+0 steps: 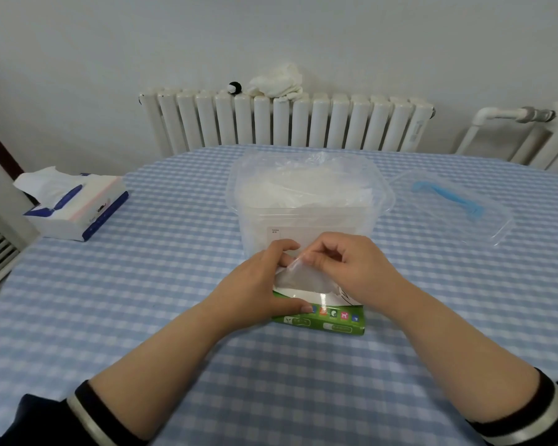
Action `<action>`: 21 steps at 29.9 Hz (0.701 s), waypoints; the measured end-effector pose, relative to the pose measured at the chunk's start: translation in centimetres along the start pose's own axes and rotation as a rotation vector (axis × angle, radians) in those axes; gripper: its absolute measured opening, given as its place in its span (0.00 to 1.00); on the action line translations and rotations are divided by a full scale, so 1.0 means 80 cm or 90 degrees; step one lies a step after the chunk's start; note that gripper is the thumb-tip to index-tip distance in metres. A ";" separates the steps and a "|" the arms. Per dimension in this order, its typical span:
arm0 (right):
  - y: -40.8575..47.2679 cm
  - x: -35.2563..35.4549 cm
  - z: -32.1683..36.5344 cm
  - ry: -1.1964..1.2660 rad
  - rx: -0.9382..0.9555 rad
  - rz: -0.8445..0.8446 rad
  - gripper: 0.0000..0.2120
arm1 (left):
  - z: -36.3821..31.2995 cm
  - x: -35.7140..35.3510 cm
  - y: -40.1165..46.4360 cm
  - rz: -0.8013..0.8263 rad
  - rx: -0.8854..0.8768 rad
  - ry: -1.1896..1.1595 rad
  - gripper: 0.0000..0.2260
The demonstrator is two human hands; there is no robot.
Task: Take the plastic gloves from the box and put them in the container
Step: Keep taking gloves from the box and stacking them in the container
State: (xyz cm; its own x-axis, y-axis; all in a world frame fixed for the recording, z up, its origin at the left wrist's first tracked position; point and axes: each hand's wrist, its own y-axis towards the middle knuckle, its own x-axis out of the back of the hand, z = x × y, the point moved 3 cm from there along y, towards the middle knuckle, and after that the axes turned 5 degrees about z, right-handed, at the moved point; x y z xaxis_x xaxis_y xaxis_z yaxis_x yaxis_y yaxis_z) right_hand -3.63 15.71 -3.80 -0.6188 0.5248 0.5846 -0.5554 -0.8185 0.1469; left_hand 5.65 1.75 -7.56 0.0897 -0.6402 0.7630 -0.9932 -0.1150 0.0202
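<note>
- Left hand (258,284) is gripping the green glove box (322,318) on the table (161,284), thumb lying along the near top edge and fingers curled over the far side, steadying it.
- Right hand (351,268) is pinching a thin clear plastic glove (300,278) at its top edge, fingertips clenched on the film; the glove is partway out of the box's top opening.
- Glove is sitting right under the right hand's grip, between both hands, its lower part inside the box slot; its full length is not visible.
- Container (306,201) is standing just behind the box, directly beyond the hands, open-topped, already holding a heap of clear gloves.
- Likely next move: lifting up and forward away from the body; the right hand is the one carrying, the left is holding the box down.
- Risk: the film may be dragging a second glove out.
- Clear lid with blue handle (448,201) is lying right of the container; tissue pack (74,204) at far left.
</note>
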 end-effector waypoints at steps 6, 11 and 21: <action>0.002 0.019 0.008 0.211 0.022 -0.128 0.08 | -0.004 0.002 0.000 -0.002 0.015 0.014 0.34; -0.007 0.040 0.017 0.356 0.057 -0.310 0.11 | -0.004 -0.001 -0.001 0.003 0.004 0.028 0.38; -0.014 0.083 0.036 0.460 0.016 -0.341 0.16 | -0.036 0.033 -0.009 -0.344 -0.183 -0.076 0.15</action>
State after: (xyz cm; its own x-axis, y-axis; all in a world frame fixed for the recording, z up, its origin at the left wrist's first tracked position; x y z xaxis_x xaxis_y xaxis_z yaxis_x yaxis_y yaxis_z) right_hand -5.52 19.41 2.17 -0.4830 0.8500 -0.2102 -0.8631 -0.4216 0.2782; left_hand 6.35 2.35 -3.66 0.5763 -0.6308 0.5196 -0.7841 -0.2473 0.5693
